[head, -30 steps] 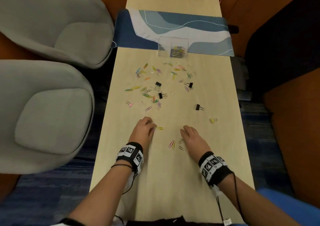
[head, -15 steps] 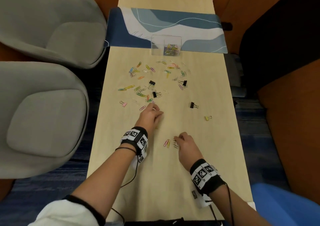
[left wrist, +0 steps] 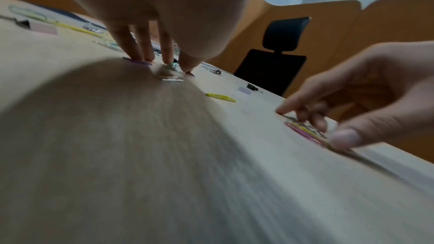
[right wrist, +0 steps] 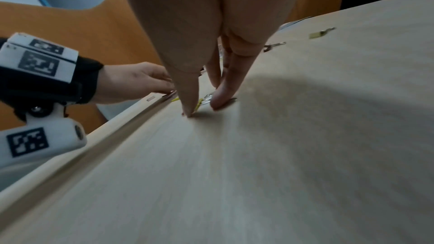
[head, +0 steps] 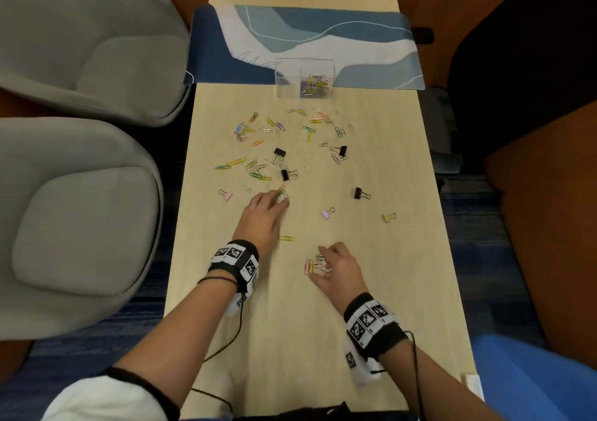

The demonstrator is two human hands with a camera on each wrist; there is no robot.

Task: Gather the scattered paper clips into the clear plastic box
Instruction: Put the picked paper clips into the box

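Here, right hand (head: 336,272) pinching paper clips (head: 315,264); left hand (head: 263,215) fingers straight, pressing clips.

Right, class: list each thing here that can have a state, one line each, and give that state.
clear plastic box: upright, open-topped, some paper clips inside.
scattered paper clips: loose on the table, not yet gathered.
black binder clips: closed, lying among the paper clips.
left hand: reaching forward, fingertips down on clips.
right hand: fingers curled round a small cluster of paper clips on the table.
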